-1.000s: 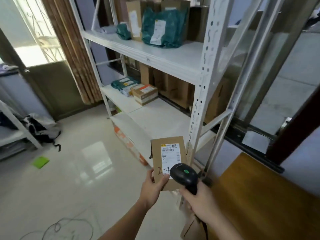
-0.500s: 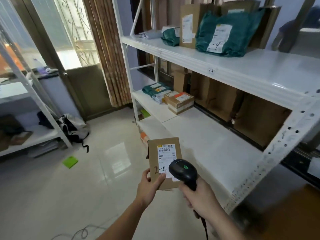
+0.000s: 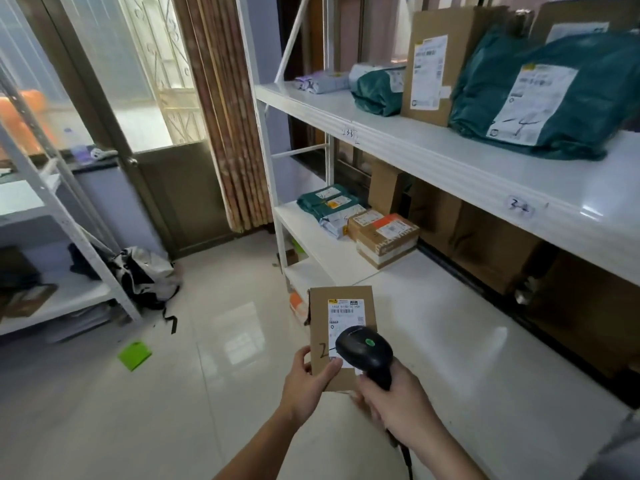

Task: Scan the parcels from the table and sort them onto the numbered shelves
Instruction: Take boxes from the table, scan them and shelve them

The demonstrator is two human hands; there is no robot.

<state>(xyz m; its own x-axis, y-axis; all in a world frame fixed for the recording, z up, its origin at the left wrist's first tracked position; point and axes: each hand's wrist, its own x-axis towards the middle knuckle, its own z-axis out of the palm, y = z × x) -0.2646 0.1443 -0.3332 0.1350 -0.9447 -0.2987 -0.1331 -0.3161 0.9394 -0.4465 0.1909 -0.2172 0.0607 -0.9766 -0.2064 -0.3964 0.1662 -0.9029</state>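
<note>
Now we hold the small cardboard parcel (image 3: pixel 341 336) upright in our left hand (image 3: pixel 308 382), in front of the white shelf rack (image 3: pixel 450 157); the thumb presses on its front face near the handwritten mark, and the other fingers are curled behind it, so the hand is clamped on its lower part; our right hand (image 3: pixel 398 407) is wrapped round the grip of the black scanner (image 3: pixel 363 351), whose head covers the lower part of the parcel's white label (image 3: pixel 346 315). Both hands are close together, near the front edge of the rack's lower board; we cannot tell if the scanner touches the label or only hangs over it. We judge the parcel to be light, because one hand carries it by its bottom end with no visible effort; it looks flat and stiff, with a dry cardboard surface which should not slip. We think the best hold is the one we have, at the lower edge, away from the barcode; for putting it on the rack, a grip along the two long sides would also serve. On the rack we see green bags (image 3: pixel 540 95) on the upper board and small taped boxes (image 3: pixel 384 237) on the lower one, farther back; handwritten numbers stand on the board edges, but they are too blurred to read surely.
</note>
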